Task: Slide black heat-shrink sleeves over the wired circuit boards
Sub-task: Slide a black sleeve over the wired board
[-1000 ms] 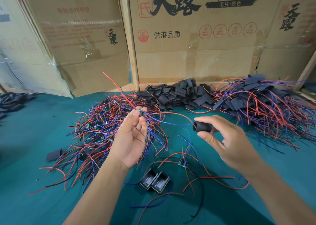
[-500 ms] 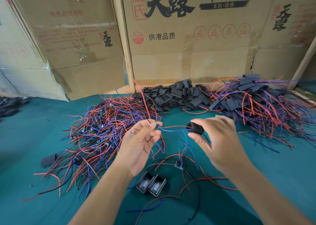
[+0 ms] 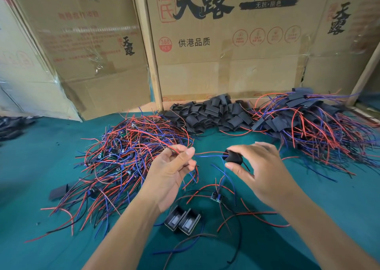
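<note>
At frame centre, a black heat-shrink sleeve [image 3: 234,157] sat pinched in the right hand [image 3: 260,172], red and blue wires [image 3: 209,154] entering it. The left hand [image 3: 171,172] pinched those wires' other end above the green table [image 3: 339,197].

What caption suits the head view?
Right hand holds a black sleeve onto wires pinched by the left hand.

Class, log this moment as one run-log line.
left hand: pinches red and blue wires | right hand: grips black heat-shrink sleeve | wires entering sleeve
</note>
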A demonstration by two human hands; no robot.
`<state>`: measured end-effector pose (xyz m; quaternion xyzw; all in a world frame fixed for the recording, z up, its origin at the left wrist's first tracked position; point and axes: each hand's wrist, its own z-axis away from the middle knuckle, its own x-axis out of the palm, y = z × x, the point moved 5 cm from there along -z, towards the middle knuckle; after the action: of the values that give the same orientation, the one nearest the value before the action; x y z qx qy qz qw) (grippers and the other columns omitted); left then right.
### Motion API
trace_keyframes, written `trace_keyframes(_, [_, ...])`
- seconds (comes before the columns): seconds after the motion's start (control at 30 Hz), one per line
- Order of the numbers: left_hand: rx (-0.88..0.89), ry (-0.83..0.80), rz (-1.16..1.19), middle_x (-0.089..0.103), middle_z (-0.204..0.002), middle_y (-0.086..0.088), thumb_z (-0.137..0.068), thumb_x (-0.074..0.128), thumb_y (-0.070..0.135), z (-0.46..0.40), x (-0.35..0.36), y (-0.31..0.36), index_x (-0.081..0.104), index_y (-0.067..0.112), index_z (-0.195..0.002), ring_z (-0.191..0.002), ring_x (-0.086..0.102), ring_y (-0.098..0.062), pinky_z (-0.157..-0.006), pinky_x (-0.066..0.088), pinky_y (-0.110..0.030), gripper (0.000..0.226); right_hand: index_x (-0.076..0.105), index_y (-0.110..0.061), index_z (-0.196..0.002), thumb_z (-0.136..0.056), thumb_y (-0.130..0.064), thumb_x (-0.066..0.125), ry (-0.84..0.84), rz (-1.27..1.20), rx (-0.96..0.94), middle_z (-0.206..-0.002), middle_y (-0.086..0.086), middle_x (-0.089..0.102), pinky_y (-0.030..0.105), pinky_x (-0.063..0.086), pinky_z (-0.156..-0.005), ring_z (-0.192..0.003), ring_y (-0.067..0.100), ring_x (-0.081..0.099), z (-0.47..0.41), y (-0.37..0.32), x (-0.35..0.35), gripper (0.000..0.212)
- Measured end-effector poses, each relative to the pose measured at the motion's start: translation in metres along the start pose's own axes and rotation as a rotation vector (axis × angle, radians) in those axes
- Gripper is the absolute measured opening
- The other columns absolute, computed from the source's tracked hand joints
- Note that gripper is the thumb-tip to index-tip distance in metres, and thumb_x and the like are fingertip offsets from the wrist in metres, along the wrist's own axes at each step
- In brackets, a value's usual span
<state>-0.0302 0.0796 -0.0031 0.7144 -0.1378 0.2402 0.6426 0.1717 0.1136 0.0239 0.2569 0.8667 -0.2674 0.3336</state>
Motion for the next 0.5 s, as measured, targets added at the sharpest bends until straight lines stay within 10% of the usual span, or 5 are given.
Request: trace_keyframes(0.5, [-0.021, 0.119, -0.363, 0.051, -0.058, -0.004, -0.086, 0.072, 0.012, -0.002, -0.012, -0.008, 0.056, 0.006, -0.097, -0.047, 0.044, -0.013, -0.058, 0.042, -0.024, 0.021, 0.068, -0.017, -0.1, -0.087, -0.041, 0.059, -0.066, 0.075, -0.079, -0.088, -0.007, 0.065, 0.033, 0.032, -0.094, -0.091, 0.017, 0.055, 0.0, 0.002, 0.001, 0.028])
